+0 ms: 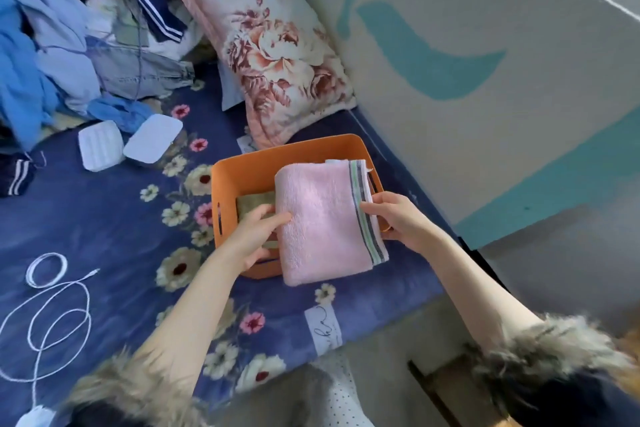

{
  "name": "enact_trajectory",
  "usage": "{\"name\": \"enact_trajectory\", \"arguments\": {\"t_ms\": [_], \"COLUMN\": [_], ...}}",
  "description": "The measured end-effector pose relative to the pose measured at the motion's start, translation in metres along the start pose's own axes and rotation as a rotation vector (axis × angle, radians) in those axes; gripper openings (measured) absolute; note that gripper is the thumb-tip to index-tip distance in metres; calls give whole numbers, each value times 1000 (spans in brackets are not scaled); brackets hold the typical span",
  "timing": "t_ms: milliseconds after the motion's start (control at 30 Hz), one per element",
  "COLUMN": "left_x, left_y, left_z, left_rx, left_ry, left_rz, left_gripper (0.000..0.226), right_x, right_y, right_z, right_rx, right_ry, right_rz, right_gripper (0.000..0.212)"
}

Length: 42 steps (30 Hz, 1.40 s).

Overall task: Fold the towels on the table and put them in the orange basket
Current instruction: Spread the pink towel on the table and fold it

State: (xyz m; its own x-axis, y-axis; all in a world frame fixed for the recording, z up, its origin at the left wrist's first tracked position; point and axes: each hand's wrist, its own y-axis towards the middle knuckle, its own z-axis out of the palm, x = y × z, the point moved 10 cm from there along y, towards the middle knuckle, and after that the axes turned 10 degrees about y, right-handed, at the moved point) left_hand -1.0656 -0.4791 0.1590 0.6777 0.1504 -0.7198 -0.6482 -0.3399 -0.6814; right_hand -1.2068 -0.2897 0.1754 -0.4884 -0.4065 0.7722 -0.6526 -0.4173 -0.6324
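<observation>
A folded pink towel with a striped grey-and-green edge is held over the orange basket, which stands on a blue floral bedspread. My left hand grips the towel's left edge, thumb on top. My right hand grips its striped right edge. Inside the basket, at the left, lies a folded olive-green towel, partly hidden by my left hand. The pink towel covers most of the basket's right half and juts past its near rim.
A floral pink pillow leans behind the basket against the wall. A pile of blue clothes fills the far left. Two white pads and a coiled white cable lie on the bedspread. The bed's edge runs along the right.
</observation>
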Motion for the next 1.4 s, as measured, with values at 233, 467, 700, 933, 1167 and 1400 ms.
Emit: {"name": "enact_trajectory", "arguments": {"t_ms": [233,467,700,933,1167,1400], "left_x": [-8,41,58,61,0,34], "left_y": [99,178,223,236,211,245], "left_z": [-15,6,31,31,42,89], "left_rx": [-130,-98,-45,-76,-216,70], "left_ry": [-32,-15,-14,41,993,1539], "left_rz": [-145,-293,-337,-297,416,350], "left_gripper": [38,51,48,45,77,119], "right_x": [12,-13,-30,-45,-32,-81], "right_y": [118,195,218,224,204,241], "right_z": [17,13,8,10,47,48], "right_rx": [-36,-223,-296,-306,-81,165], "right_ry": [-127,-491,-601,-636,-1126,-1485], "right_rz": [69,71,105,133,-245,-64], "right_gripper": [19,14,13,27,71,102]}}
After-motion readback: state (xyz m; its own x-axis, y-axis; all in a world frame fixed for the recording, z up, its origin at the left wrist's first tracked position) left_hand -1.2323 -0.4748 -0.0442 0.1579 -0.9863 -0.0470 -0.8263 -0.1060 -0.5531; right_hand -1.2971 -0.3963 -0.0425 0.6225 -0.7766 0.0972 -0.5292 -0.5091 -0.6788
